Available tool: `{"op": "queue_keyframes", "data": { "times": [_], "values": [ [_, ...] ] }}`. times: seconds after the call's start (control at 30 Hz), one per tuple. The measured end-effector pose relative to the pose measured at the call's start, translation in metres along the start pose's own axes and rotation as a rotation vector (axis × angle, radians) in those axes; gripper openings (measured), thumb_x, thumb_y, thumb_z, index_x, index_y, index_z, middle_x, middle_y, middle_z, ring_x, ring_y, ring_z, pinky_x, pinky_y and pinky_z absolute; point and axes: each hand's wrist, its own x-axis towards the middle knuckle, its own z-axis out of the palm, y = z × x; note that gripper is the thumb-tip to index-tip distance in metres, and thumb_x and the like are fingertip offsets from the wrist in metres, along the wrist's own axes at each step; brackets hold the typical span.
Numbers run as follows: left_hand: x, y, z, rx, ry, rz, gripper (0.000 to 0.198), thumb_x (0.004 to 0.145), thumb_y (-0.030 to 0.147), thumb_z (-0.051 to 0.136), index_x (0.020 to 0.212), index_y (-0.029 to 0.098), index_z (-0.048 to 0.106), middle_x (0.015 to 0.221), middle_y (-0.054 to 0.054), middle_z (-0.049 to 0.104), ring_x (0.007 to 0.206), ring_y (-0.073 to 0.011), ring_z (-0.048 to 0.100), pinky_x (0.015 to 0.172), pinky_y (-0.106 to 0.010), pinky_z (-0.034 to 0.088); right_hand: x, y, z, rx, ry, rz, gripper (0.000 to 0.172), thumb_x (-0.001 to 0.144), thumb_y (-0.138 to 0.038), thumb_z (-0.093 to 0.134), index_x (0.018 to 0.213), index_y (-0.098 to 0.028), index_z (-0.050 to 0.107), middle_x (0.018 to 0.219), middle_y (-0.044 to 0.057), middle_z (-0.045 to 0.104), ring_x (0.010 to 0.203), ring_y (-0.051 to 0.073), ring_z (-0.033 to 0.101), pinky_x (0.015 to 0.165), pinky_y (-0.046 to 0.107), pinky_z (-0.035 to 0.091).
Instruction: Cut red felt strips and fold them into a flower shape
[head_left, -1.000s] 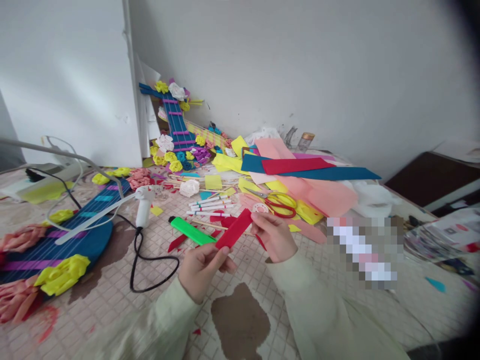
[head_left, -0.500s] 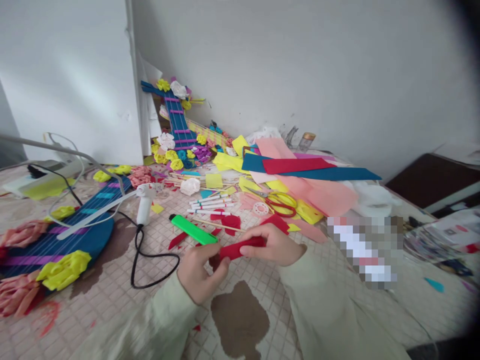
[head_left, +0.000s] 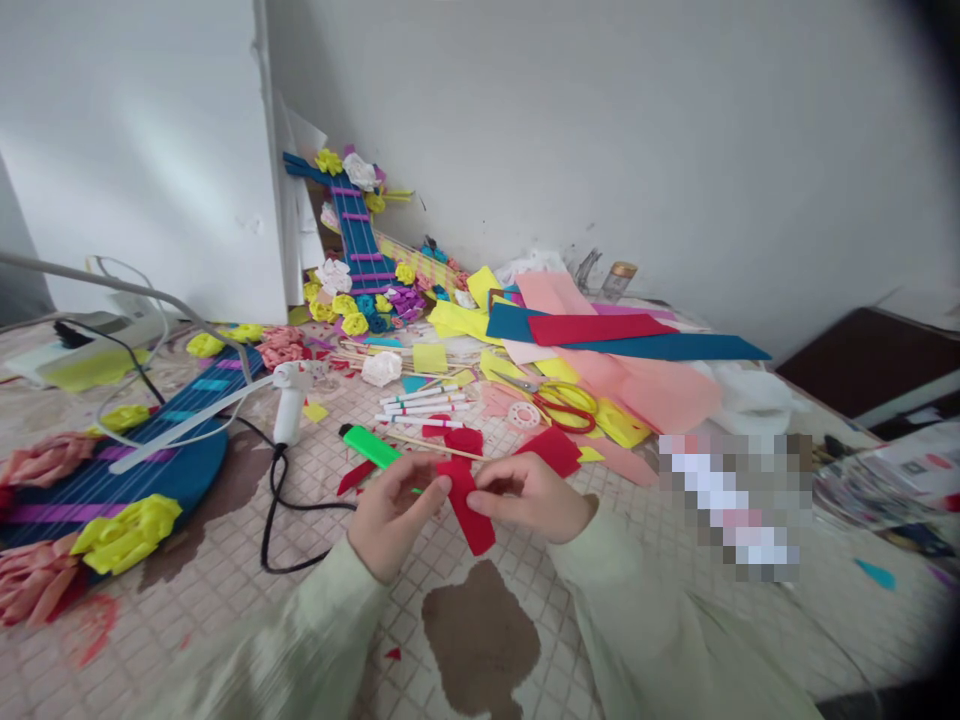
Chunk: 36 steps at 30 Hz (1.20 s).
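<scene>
Between my two hands, above the middle of the table, a red paper strip point(head_left: 472, 515) hangs lengthwise toward me. My left hand point(head_left: 396, 510) pinches its upper left edge between thumb and fingers. On the other edge, my right hand point(head_left: 534, 495) grips it with the thumb in front and the fingers curled behind. Just behind my left hand lies a green utility knife point(head_left: 367, 443), partly covered by the fingers. A round red paper piece point(head_left: 463, 440) and a thin wooden stick point(head_left: 424, 446) lie beyond the strip. Red paper point(head_left: 551, 452) rests behind my right hand.
A white glue gun point(head_left: 289, 405) with a black cord stands at left, beside a blue paper guitar point(head_left: 187, 440) with flowers. Scissors point(head_left: 559, 400), markers point(head_left: 424, 403) and coloured crepe paper point(head_left: 637, 385) lie farther back. Another decorated guitar point(head_left: 360, 240) leans at the wall.
The red strip has turned from lying crosswise between my hands to hanging lengthwise toward me. Both hands have shifted their hold, and my left hand now covers more of the green knife.
</scene>
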Motion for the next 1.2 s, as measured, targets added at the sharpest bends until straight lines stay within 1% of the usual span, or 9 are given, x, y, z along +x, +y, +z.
{"op": "queue_keyframes", "data": {
  "times": [0.07, 0.13, 0.27, 0.4, 0.63, 0.8, 0.93, 1.1, 1.2],
  "values": [
    [0.0, -0.003, 0.001, -0.077, -0.013, -0.057, 0.029, 0.064, 0.032, 0.061, 0.085, 0.014, 0.054, 0.076, -0.003, 0.058, 0.062, -0.0132, 0.055, 0.055, -0.024, 0.047, 0.001, 0.002, 0.003, 0.02, 0.063, 0.016, 0.017, 0.068, -0.031, 0.057, 0.064, -0.014, 0.06, 0.058, -0.001, 0.051, 0.053, 0.009, 0.043, 0.05, 0.021, 0.036],
    [0.0, -0.006, 0.003, -0.107, -0.043, -0.085, 0.033, 0.063, 0.033, 0.062, 0.088, 0.013, 0.053, 0.082, -0.006, 0.059, 0.069, -0.016, 0.056, 0.059, -0.028, 0.048, 0.002, 0.004, 0.006, 0.017, 0.106, 0.013, 0.018, 0.069, -0.031, 0.057, 0.064, -0.014, 0.059, 0.058, 0.0, 0.051, 0.054, 0.009, 0.043, 0.05, 0.021, 0.035],
    [-0.002, -0.01, 0.006, -0.093, -0.091, -0.092, 0.033, 0.065, 0.033, 0.061, 0.089, 0.013, 0.053, 0.09, -0.008, 0.059, 0.074, -0.0177, 0.057, 0.062, -0.029, 0.049, 0.002, 0.006, 0.01, -0.029, 0.164, -0.005, 0.02, 0.066, -0.032, 0.059, 0.059, -0.014, 0.056, 0.054, -0.002, 0.048, 0.051, 0.009, 0.04, 0.049, 0.021, 0.034],
    [-0.004, -0.011, 0.008, -0.095, -0.124, -0.076, 0.03, 0.066, 0.036, 0.059, 0.085, 0.012, 0.055, 0.083, -0.007, 0.061, 0.074, -0.0184, 0.058, 0.064, -0.029, 0.048, 0.002, 0.006, 0.016, -0.065, 0.186, 0.007, 0.021, 0.063, -0.034, 0.062, 0.057, -0.014, 0.056, 0.052, -0.002, 0.048, 0.051, 0.009, 0.041, 0.049, 0.021, 0.034],
    [-0.005, -0.013, 0.01, -0.136, -0.061, -0.131, 0.028, 0.063, 0.038, 0.061, 0.072, 0.012, 0.056, 0.07, -0.003, 0.06, 0.067, -0.0163, 0.057, 0.062, -0.028, 0.048, -0.001, 0.005, 0.024, -0.171, 0.234, -0.035, 0.024, 0.063, -0.037, 0.062, 0.055, -0.015, 0.055, 0.052, -0.002, 0.047, 0.05, 0.009, 0.039, 0.048, 0.021, 0.032],
    [-0.004, -0.013, 0.01, -0.242, -0.012, -0.172, 0.029, 0.062, 0.039, 0.062, 0.072, 0.013, 0.056, 0.066, 0.0, 0.055, 0.064, -0.0148, 0.054, 0.058, -0.028, 0.049, 0.0, 0.004, 0.025, -0.107, 0.217, 0.015, 0.026, 0.066, -0.037, 0.06, 0.055, -0.015, 0.054, 0.052, -0.002, 0.046, 0.05, 0.009, 0.039, 0.047, 0.021, 0.032],
    [-0.004, -0.014, 0.008, -0.142, 0.006, -0.129, 0.025, 0.064, 0.036, 0.059, 0.073, 0.013, 0.058, 0.066, -0.001, 0.056, 0.061, -0.0145, 0.054, 0.057, -0.028, 0.047, 0.0, 0.004, 0.023, -0.008, 0.191, 0.042, 0.026, 0.07, -0.037, 0.054, 0.057, -0.015, 0.054, 0.051, -0.002, 0.045, 0.047, 0.008, 0.039, 0.045, 0.021, 0.032],
    [-0.003, -0.017, 0.005, -0.078, 0.034, -0.056, 0.019, 0.065, 0.026, 0.056, 0.079, 0.013, 0.06, 0.073, -0.003, 0.063, 0.071, -0.017, 0.056, 0.066, -0.028, 0.045, 0.001, 0.006, 0.022, 0.002, 0.259, 0.037, 0.025, 0.071, -0.034, 0.054, 0.054, -0.015, 0.052, 0.05, -0.002, 0.045, 0.048, 0.009, 0.039, 0.047, 0.021, 0.033],
    [-0.002, -0.018, 0.004, -0.042, 0.037, -0.03, 0.021, 0.066, 0.024, 0.054, 0.082, 0.011, 0.061, 0.077, -0.005, 0.065, 0.074, -0.0186, 0.057, 0.069, -0.028, 0.044, 0.002, 0.007, 0.024, 0.012, 0.304, 0.025, 0.019, 0.069, -0.031, 0.056, 0.059, -0.015, 0.054, 0.054, -0.001, 0.049, 0.051, 0.009, 0.043, 0.049, 0.021, 0.036]
  ]
}}
